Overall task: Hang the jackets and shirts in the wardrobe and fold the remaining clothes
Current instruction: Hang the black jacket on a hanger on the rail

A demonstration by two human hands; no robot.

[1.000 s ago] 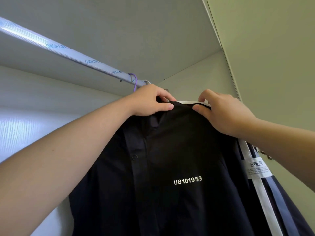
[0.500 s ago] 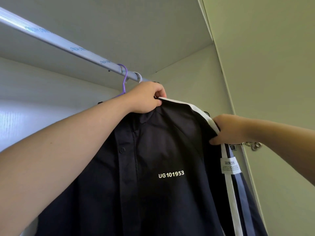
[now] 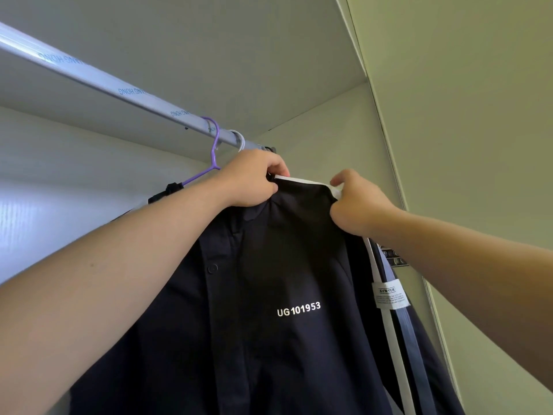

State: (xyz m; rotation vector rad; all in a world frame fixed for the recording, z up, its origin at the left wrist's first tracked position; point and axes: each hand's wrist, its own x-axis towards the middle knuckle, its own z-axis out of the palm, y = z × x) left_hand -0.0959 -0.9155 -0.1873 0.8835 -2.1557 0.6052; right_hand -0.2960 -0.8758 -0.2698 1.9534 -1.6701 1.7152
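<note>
From the left, the wardrobe rail [image 3: 104,85] runs up and right under the top board, with a purple hanger [image 3: 214,151] hooked over it and a white hook [image 3: 239,139] just beside that. My left hand [image 3: 251,178] is curled over the collar end of the dark jacket [image 3: 284,265], which hangs just below the rail, near its right end. I can't tell whether the white hook belongs to its hanger.

The cloth looks thin, soft and light. I'd judge it limp and a bit slippery, so the shoulder line is the place to hold, not the front panel.

My right hand [image 3: 356,205] pinches the white-trimmed shoulder edge. Below it a sewn label [image 3: 389,298] sits on the striped sleeve.

The wardrobe's side wall [image 3: 329,130] closes the corner, pale and plain, with a greenish panel [image 3: 463,115] further right.
</note>
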